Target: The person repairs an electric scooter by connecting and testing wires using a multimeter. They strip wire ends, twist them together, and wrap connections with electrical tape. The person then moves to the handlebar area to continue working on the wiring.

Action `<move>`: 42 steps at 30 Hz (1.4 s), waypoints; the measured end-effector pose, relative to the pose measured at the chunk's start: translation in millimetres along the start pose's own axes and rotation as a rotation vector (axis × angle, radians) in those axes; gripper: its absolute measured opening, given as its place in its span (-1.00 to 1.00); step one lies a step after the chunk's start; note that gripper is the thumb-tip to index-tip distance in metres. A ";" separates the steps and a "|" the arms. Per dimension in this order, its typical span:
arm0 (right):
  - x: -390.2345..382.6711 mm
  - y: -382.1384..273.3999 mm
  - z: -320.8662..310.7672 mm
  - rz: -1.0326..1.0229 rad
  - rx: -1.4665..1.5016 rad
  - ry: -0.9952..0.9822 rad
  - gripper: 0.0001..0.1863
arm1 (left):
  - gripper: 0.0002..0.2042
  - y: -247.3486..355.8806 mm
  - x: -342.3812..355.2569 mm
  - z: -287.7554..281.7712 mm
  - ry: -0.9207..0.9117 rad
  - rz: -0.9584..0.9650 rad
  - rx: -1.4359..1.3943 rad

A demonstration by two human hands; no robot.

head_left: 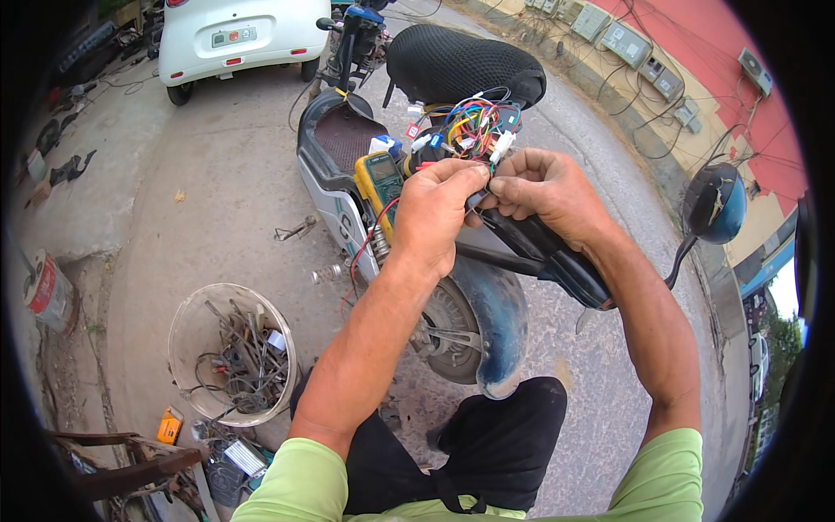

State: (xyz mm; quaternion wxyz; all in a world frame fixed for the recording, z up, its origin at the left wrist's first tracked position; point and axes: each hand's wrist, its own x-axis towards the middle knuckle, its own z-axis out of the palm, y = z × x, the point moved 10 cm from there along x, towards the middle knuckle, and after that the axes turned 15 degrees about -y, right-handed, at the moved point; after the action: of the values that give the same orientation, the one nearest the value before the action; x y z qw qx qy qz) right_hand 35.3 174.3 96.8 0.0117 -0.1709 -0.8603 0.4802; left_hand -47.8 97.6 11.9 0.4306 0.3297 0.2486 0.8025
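Coloured wires (474, 117), bunched beside the black scooter seat (461, 65), are judged light, pliable, fragile, best held by connectors (502, 146); a dark plug (476, 199), apparently, is pinched by the left hand (437, 202) and right hand (546, 193).

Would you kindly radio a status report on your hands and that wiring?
Left hand gripping a small dark part; right hand pinched beside it, contents unclear. Wire bundle tangled just beyond. White connector crowding the right hand.
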 end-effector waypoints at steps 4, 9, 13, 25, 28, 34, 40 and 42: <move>-2.9 -1.0 0.2 -0.004 0.010 -0.003 -0.81 | -0.84 4.5 -0.8 1.9 0.021 0.044 0.099; 0.8 1.9 3.3 -0.047 0.034 -0.058 -0.84 | -0.80 9.9 -1.1 0.4 0.002 0.057 0.215; -1.9 3.1 -2.6 -0.073 0.039 -0.056 -0.86 | -0.70 22.1 -2.0 10.2 -0.139 0.012 0.327; -5.9 -3.4 0.8 -0.062 0.041 -0.051 -0.85 | -0.70 27.5 0.0 7.5 -0.166 0.040 0.440; -4.5 -0.6 -0.8 -0.082 0.035 -0.052 -0.85 | -0.70 24.4 1.6 4.9 -0.152 0.036 0.419; -4.6 -1.1 0.2 -0.068 -0.023 -0.053 -0.88 | -0.70 29.7 0.7 6.4 -0.163 0.045 0.491; -8.9 -5.3 4.3 -0.053 -0.076 -0.062 -0.90 | -0.69 37.0 -0.3 10.1 -0.239 -0.008 0.734; -9.0 -6.5 5.4 -0.060 -0.104 -0.053 -0.90 | -0.69 35.8 -0.4 8.4 -0.254 -0.041 0.751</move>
State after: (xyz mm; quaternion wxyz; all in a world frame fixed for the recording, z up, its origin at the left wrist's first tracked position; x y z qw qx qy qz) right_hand 41.0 164.0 100.6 -0.0057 -0.1328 -0.8887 0.4387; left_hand -60.3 80.2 41.7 0.3234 0.5560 0.4760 0.5998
